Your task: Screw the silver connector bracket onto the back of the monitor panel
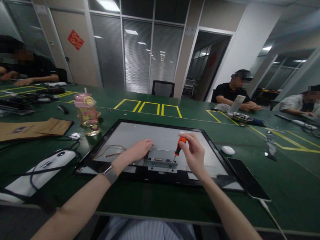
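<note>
A flat display panel (pixel 128 129) with a black frame lies on the green table, its pale grey back upward. On its near half stands a metal bracket (pixel 160 165) with a row of connector ports. My right hand (pixel 195 153) is closed round an orange and black screwdriver (pixel 178 147), held nearly upright, its thin shaft reaching down to the bracket's right part. My left hand (pixel 140 150) lies on the panel with fingers stretched out, fingertips by the bracket's upper left edge. Thin wires (pixel 115 148) run over the panel left of that hand.
Right of the panel are a phone (pixel 247 178) on a cable and a white case (pixel 228 150). To the left are a pink-lidded bottle (pixel 86 115), a brown paper bag (pixel 27 130) and a white power strip (pixel 40 173) with black cables. Several people sit across the table.
</note>
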{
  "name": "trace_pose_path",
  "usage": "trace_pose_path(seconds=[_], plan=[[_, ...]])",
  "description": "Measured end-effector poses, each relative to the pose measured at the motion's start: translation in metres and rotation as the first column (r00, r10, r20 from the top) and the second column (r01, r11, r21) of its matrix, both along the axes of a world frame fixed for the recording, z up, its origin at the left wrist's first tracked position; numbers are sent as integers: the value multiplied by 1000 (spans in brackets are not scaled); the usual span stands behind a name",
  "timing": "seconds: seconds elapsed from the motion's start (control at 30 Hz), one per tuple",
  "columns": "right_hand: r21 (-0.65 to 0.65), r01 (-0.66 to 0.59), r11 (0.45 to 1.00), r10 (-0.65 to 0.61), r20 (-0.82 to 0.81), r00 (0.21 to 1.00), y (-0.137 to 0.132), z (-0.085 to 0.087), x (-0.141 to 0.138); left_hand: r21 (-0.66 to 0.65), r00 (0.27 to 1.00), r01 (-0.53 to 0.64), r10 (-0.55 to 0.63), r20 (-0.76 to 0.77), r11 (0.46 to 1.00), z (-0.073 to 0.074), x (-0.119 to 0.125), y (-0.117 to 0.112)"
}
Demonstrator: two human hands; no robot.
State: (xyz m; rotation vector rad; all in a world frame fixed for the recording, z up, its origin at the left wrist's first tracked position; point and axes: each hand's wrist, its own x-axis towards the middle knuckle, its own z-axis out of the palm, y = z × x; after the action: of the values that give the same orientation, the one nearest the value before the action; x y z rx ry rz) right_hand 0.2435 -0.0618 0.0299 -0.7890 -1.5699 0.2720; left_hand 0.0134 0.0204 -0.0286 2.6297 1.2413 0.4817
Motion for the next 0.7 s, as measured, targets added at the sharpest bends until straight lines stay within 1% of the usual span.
trace_pose_path(seconds=[0.07,0.17,0.3,0.37,0.53,0.63,0.7], plan=[[-28,-23,999,23,-8,1000,0,-1,0,-2,1000,-2,2,0,1000,-1,0,0],[-69,-92,993,91,-28,995,-1,-2,0,-1,1000,1,-1,1,1000,0,0,-1],[-83,-170,982,166,-52,985,-2,-2,-1,0,1000,3,-3,3,1000,1,1,-2],[-75,-159,984,156,-46,987,-1,-2,-1,1,1000,-1,1,4,1000,1,1,-2],[17,-29,999,29,-7,1000,3,-1,-1,2,1000,-5,5,0,1000,0,0,-1],[55,-22,998,24,-25,999,3,0,0,1,1000,-2,2,-1,1000,1,0,-1],[55,-29,998,31,-30,999,2,1,0,-1,1000,-1,1,0,1000,2,0,-2]])
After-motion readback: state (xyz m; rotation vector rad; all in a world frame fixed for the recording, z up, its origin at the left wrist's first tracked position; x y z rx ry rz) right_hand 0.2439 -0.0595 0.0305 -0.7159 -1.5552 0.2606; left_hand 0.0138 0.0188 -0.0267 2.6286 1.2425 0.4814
